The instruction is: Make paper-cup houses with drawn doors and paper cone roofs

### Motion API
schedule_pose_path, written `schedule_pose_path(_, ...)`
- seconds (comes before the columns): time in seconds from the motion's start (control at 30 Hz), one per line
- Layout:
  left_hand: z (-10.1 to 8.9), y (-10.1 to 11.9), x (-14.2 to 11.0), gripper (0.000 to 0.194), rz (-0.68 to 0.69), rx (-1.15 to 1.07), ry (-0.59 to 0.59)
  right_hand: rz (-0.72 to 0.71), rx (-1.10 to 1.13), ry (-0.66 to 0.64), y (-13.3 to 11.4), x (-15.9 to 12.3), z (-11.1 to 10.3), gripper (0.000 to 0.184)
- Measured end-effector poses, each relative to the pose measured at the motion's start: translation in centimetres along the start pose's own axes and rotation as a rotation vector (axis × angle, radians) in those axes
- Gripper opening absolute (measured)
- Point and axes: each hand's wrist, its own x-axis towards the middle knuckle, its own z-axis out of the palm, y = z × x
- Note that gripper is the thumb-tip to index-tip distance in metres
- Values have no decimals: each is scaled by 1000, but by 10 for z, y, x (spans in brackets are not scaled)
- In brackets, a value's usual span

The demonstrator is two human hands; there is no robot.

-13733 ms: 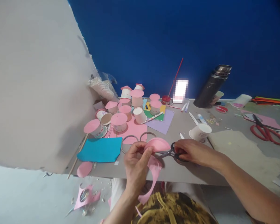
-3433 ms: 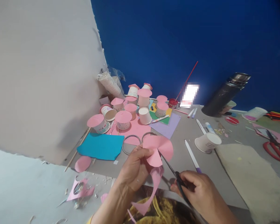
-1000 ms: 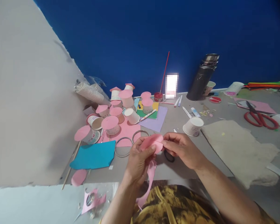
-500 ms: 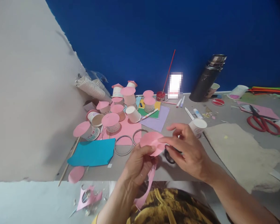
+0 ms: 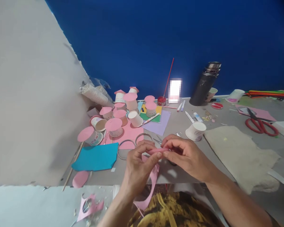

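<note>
Left hand (image 5: 139,164) and right hand (image 5: 189,157) pinch the paper (image 5: 158,151) inside the table's (image 5: 106,178) near edge, close before a cup (image 5: 196,131).

Grey table (image 5: 220,157). Directly upon it: one turquoise sheet (image 5: 97,157), front left; one pink disc (image 5: 80,179), near edge; one pink sheet (image 5: 132,134), bearing cups (image 5: 114,131); one lilac sheet (image 5: 156,127); dark scissors (image 5: 157,141), partly hidden; one upturned white cup (image 5: 196,131); one beige cloth (image 5: 241,157), right; one dark flask (image 5: 204,86), rear; one red pot (image 5: 161,101), rear. Pale floor (image 5: 49,208): one pink offcut (image 5: 91,206), round hole in it.
</note>
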Motion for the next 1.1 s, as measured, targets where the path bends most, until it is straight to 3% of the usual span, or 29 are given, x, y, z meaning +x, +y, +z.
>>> schedule_pose_path(0.13, -2, -9, 2, 25, -264, -365, -62, 21, -31, -11, 0, -4, 1, 26)
schedule_pose_path(0.27, -2, -11, 2, 33, -375, -526, -38, 70, 1, -21, 5, -6, 2, 25)
schedule_pose_path(0.57, 0, -15, 0, 30, -340, -451, -69, 42, 36, -7, 5, -3, 10, 30)
schedule_pose_path(0.83, -1, -17, 2, 30, -358, -673, -29, 188, 292, 81, 26, 3, 10, 29)
schedule_pose_path(1.1, 3, -22, 2, 24, -449, -680, 7, 272, 445, 124, 37, 7, 15, 30)
